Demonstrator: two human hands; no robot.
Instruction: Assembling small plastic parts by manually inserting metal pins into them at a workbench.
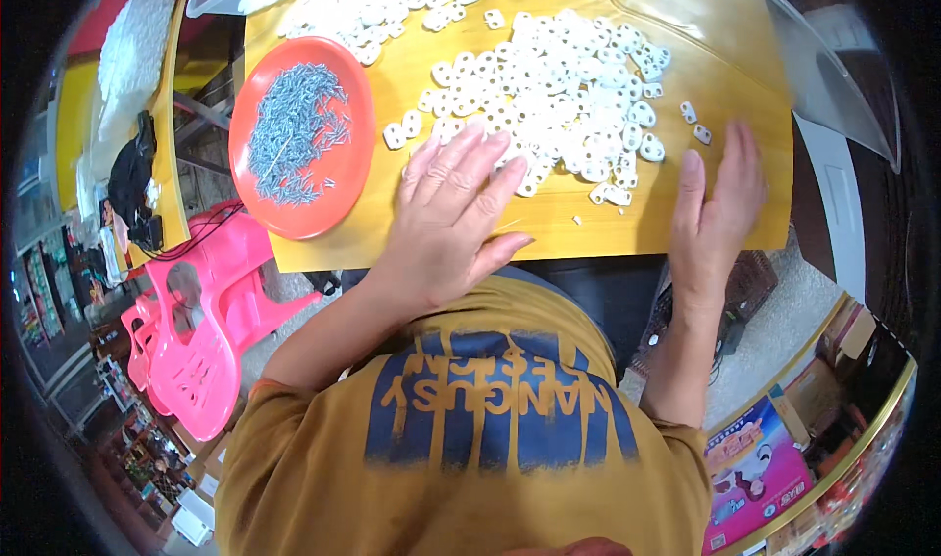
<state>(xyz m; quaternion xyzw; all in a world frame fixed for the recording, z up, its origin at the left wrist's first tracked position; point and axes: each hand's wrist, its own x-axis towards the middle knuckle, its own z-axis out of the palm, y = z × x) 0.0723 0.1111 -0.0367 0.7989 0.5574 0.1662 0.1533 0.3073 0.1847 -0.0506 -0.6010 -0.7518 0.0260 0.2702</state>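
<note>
A heap of white two-holed pieces [564,95] lies on the yellow table [338,250], its longer spread running left to right between the two hands. The left hand [441,213] is nearer to it: the fingers are extended, palm down, with their tips over the heap's near-left edge, so the heap lies far and right of them. Whether they press on anything beneath, I cannot tell. The right hand [720,208] is right of the heap and apart from it, thumb spread from the fingers and nothing visible between them. Just left of those fingers is a loose pair of white pieces [689,113], in a line slanting from far left to near right. Left of the left hand sits a red plate [357,178] of grey screws [294,129]; farther left, a pink chair [211,384] stands below table level.
</note>
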